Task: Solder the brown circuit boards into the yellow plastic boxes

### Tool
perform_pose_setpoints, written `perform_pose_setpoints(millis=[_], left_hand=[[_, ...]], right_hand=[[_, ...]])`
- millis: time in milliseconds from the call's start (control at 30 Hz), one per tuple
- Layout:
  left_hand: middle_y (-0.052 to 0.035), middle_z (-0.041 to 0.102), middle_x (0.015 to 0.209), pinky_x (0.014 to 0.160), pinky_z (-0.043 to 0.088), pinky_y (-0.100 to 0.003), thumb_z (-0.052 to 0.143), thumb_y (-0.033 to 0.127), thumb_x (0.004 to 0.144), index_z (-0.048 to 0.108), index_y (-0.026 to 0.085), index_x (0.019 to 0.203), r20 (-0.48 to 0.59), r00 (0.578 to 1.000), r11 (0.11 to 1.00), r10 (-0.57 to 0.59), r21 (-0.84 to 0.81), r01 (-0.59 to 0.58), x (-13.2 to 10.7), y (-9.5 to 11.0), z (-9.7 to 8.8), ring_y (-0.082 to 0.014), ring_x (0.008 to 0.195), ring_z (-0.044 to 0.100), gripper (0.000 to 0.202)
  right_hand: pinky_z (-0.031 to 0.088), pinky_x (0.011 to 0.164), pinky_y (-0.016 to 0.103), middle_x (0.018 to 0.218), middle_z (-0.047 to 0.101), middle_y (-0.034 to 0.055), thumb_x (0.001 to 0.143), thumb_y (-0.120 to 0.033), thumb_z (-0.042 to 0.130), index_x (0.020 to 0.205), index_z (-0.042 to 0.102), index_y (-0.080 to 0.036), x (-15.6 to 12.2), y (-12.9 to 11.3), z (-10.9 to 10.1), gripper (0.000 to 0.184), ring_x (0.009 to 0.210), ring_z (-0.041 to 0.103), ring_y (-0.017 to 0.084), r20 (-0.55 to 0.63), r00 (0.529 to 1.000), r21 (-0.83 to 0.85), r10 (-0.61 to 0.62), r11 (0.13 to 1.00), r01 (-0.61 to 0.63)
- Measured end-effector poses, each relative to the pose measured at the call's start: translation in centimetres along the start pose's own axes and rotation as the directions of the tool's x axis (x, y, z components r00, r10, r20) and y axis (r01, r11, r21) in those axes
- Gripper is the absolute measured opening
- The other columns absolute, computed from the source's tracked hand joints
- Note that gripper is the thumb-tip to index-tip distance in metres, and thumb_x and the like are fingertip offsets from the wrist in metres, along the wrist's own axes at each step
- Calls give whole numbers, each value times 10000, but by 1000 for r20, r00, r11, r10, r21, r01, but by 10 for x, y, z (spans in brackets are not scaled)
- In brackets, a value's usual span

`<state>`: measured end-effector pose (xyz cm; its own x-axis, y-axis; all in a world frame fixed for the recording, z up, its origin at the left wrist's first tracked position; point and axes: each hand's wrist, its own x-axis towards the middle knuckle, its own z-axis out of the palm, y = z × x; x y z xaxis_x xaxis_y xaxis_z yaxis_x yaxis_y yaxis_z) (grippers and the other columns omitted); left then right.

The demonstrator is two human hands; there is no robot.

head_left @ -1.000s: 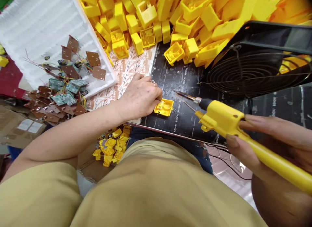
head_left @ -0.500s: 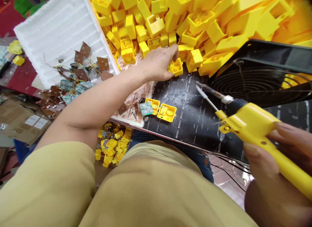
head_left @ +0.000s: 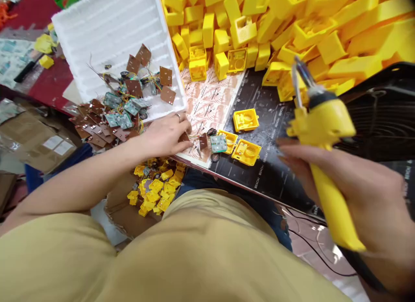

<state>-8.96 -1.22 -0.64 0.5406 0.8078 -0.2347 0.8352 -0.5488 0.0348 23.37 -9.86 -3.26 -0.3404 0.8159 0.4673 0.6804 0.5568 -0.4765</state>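
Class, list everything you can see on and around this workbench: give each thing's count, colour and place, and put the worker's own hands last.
Plastic housings: a large heap, yellow, top right.
Loose housings: three, yellow, on the black mat.
Circuit boards: many, brown and green, spilling from the white foam tray.
Small parts: a pile, yellow, below the bench edge.
Fan: one, black, right.
Soldering iron: one, yellow, held tip up.
Left hand: on a brown board by the tray.
Right hand: gripping the soldering iron.
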Motion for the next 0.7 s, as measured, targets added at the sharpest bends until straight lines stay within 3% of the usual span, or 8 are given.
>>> perform_pose_setpoints(millis=[67, 167, 267, 367, 467, 633, 700], left_hand=[[-146, 680, 1086, 841, 502, -368, 585, 374, 872, 658, 146, 951, 36, 999, 998, -11, 60, 9, -6, 3, 7, -288, 1040, 635, 252], [-92, 709, 918, 747, 493, -324, 584, 327, 871, 653, 166, 916, 32, 996, 996, -85, -6, 85, -8, 4, 4, -242, 884, 665, 181], [-84, 736, 903, 749, 501, -313, 572, 276, 875, 670, 159, 1049, -61, 990, 984, -128, -136, 119, -6, 1, 2, -214, 845, 683, 231], [-118, 755, 1044, 857, 527, -344, 557, 252, 884, 665, 138, 1197, -170, 976, 951, -138, -297, 83, -1, -3, 8, -216, 956, 695, 350], [-100, 758, 1100, 896, 538, -338, 563, 237, 864, 712, 149, 1144, -220, 965, 885, -139, -466, 21, 7, -4, 14, -193, 975, 695, 329], [-64, 754, 841, 652, 534, -246, 587, 257, 829, 730, 119, 990, -134, 981, 707, -137, -707, 3, 27, 0, 12, -123, 689, 657, 256], [-53, 737, 796, 620, 518, -231, 608, 256, 808, 719, 120, 901, -142, 982, 681, -125, -732, -19, 36, 4, 9, -111, 659, 641, 198]], right_hand=[[546, 756, 242, 1022, 719, 55, 930, -260, 645, 1182, 615, -237, 29, 8, 11, 255, 874, 698, 160, 36, 982, -18, -185, 982, 186], [548, 839, 321, 1032, 703, 75, 939, -330, 621, 1171, 613, -219, 67, 28, 31, 257, 956, 679, 201, 157, 969, -43, -189, 979, 198], [501, 610, 252, 834, 681, 17, 890, -371, 675, 1185, 605, -222, 87, 43, 48, 337, 694, 641, 156, 231, 960, -43, -159, 984, 173], [442, 527, 238, 798, 667, 9, 874, -383, 685, 1222, 578, -228, 86, 45, 56, 397, 582, 590, 138, 215, 969, -55, -126, 989, 141], [474, 565, 253, 907, 696, 34, 898, -424, 654, 1231, 568, -242, 73, 38, 53, 389, 643, 636, 159, 190, 975, -64, -117, 989, 131], [573, 685, 282, 1015, 716, 36, 947, -394, 606, 1246, 558, -256, 47, 23, 41, 333, 816, 710, 191, 156, 980, -53, -124, 990, 134], [594, 778, 299, 1061, 720, 34, 932, -351, 642, 1241, 565, -255, 40, 16, 36, 332, 891, 717, 193, 113, 983, -54, -145, 987, 152]])
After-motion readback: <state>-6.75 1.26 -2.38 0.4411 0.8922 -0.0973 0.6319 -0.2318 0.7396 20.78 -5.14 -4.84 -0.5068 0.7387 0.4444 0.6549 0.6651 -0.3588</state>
